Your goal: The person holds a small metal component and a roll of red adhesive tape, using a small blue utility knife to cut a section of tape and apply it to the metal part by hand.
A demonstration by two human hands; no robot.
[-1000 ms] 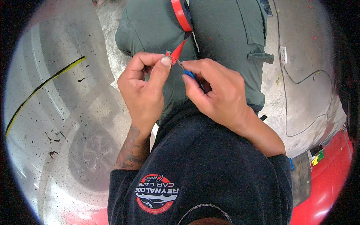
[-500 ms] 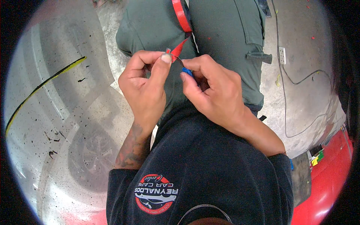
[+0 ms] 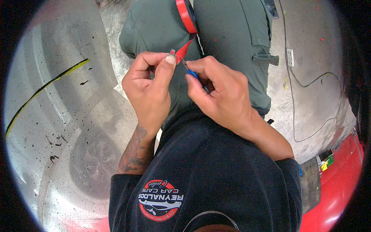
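Note:
Thumb and forefinger of my left hand point(image 3: 148, 81) are closed in a pinch on the end of a red tape strip point(image 3: 183, 51). A small grey and red tip sticks up beyond the thumb. The strip runs, twisted, up to a red tape roll point(image 3: 186, 17) lying between my thighs. My right hand point(image 3: 224, 87) is closed around a slim blue utility knife point(image 3: 193, 74), its thin metal blade pointing at the strip close to my left fingertips. Fingers hide most of the knife's body. Whether the blade touches the tape is hard to make out.
At left stands a glossy grey panel point(image 3: 50, 96), speckled dark, with a black and yellow strip point(image 3: 48, 91) on it. A cable point(image 3: 293, 104) with a white power socket point(image 3: 290, 57) lies on the floor at right. A red surface point(image 3: 336, 185) is at lower right.
The knife has turned slightly in my right hand, so more of its blade and blue body shows. My left hand keeps its pinch, nearly still.

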